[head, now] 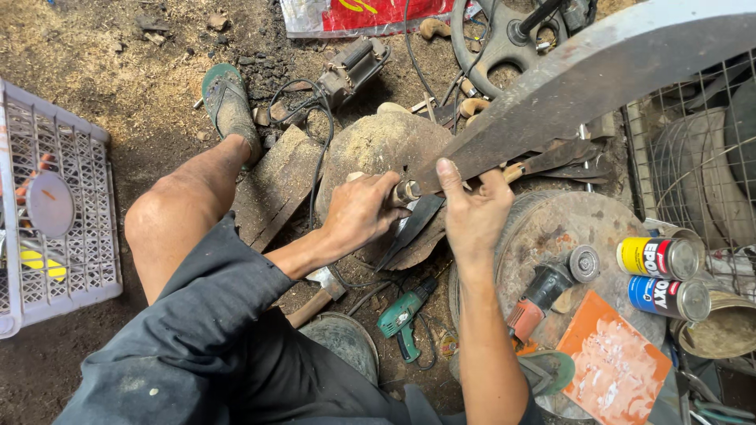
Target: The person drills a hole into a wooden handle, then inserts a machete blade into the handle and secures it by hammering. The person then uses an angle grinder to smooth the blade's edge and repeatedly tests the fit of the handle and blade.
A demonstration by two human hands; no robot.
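A long, broad, rusty curved blade (598, 75) runs from the upper right down to the middle of the view. My left hand (358, 212) is closed around its wooden handle end with a metal ferrule (405, 191). My right hand (472, 208) grips the blade's narrow base, thumb pressed up along the flat. Under the hands lie a dusty round wooden block (370, 149) and several smaller dark blades (417, 220).
A white plastic crate (59, 212) stands at left. An angle grinder (543, 295), two tins (657, 275) and an orange board (614, 366) sit on a round slab at right. A green drill (402, 315), a hammer (319, 295), cables and a wire cage (693, 149) surround me.
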